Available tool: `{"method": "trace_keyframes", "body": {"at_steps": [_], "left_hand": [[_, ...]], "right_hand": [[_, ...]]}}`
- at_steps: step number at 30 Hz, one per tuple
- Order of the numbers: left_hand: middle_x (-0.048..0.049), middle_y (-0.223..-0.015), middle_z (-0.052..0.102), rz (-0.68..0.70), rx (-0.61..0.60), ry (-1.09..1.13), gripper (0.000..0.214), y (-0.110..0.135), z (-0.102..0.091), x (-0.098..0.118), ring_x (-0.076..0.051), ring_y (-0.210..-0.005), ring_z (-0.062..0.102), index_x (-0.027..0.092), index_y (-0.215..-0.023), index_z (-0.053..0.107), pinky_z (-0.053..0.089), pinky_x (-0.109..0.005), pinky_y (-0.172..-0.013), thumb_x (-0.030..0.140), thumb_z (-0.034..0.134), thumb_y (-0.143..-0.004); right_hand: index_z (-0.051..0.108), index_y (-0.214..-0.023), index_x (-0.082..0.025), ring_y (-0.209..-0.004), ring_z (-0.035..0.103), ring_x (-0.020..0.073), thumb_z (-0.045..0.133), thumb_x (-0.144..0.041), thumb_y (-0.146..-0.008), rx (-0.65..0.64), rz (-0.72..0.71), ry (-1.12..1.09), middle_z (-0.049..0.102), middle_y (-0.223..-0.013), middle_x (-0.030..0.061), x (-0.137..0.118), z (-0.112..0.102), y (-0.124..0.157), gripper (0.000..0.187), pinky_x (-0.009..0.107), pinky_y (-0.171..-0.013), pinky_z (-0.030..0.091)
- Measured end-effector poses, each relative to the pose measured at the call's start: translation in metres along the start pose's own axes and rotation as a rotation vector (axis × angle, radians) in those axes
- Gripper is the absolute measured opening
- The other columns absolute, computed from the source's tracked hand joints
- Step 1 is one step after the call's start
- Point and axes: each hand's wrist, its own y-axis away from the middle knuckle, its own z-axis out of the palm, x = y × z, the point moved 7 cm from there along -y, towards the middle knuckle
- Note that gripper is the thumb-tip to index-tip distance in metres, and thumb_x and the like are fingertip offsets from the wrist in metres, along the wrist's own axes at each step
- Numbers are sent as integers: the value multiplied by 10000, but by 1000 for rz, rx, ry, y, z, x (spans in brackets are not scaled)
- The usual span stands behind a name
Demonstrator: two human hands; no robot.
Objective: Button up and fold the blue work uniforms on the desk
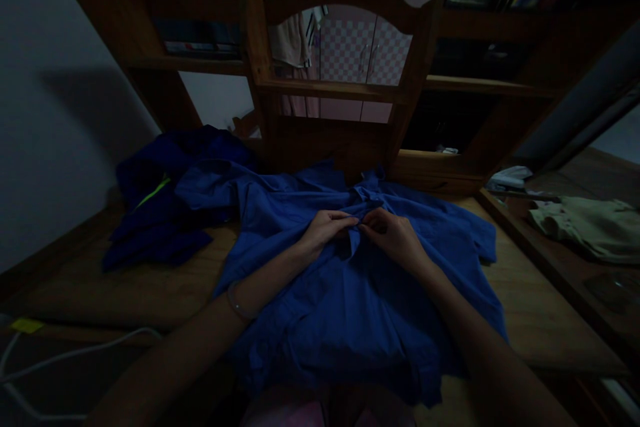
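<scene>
Fingertips [351, 221] do best here with a small, soft pinch, since the work is all at one tiny spot. The left hand [320, 232] should hold its bit of cloth flat and steady, so the right hand [394, 233] has something firm to work against. Pulling hard would likely bunch the cloth. More light would help too, as the room is dim.

Both hands nearly touch at the tips. The left thumb and fingers are closed on a fold at the front of the shirt [350, 327]. The right fingers are bent, with the thumb and a finger pinching cloth just beside it. If there is a button between them, it is too dark to tell.

The shirt is plain blue and lies spread on the wood table [530, 307], right in front of the person. Its sleeves reach out to both sides. What looks like the collar points to the shelf [335, 90]. The cloth is soft and full of creases, and a little flap hangs under the fingertips. Darker blue clothes [165, 233] lie in a heap to the left.
</scene>
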Motion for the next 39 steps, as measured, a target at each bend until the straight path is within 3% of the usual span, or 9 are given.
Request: {"method": "trace_keyframes", "body": {"at_steps": [6,18,22,27,33,39], "left_hand": [[-45,-704,661,-32,39,-6,260,-2,-3,-2,-75,-537,574,98,-831,695,430,-170,-506,248,766,-630],[-43,-717,662,-23,24,18,366,-7,-5,-10,-85,-545,581,107,-1013,665,448,-185,-530,151,704,-651],[15,-614,578,203,14,-181,356,-1,-1,9,-62,-483,494,129,-1050,655,375,-166,-485,212,659,-704],[19,-675,580,600,87,-574,295,23,12,43,-106,-632,551,204,-1055,660,432,-192,-636,219,581,-771],[-12,-950,657,738,36,-773,346,37,26,52,-158,-867,618,232,-1154,602,447,-245,-839,176,506,-826],[-64,-1182,574,848,-15,-820,475,47,39,55,-202,-1117,536,206,-1245,516,404,-303,-986,138,566,-777]], "right_hand": [[604,-943,-211,-682,628,142,588,-289,-836,-22,-25,12,666,-778,9,-3,2,0,134,247,-614,457],[610,-961,-214,-691,632,148,561,-304,-855,-25,-49,12,674,-787,17,-10,2,1,149,246,-624,453],[604,-935,-211,-649,627,156,503,-338,-884,-11,-22,-13,664,-735,20,-7,0,1,170,251,-605,442],[581,-911,-201,-666,627,162,501,-314,-873,-27,-13,15,662,-755,29,-5,-3,1,144,241,-595,425],[536,-872,-196,-596,569,146,469,-293,-885,-2,-75,116,610,-691,16,-13,-5,2,118,237,-551,365],[545,-930,-197,-619,569,151,450,-300,-900,64,-82,23,613,-718,23,-20,-14,4,143,245,-580,379]]}}
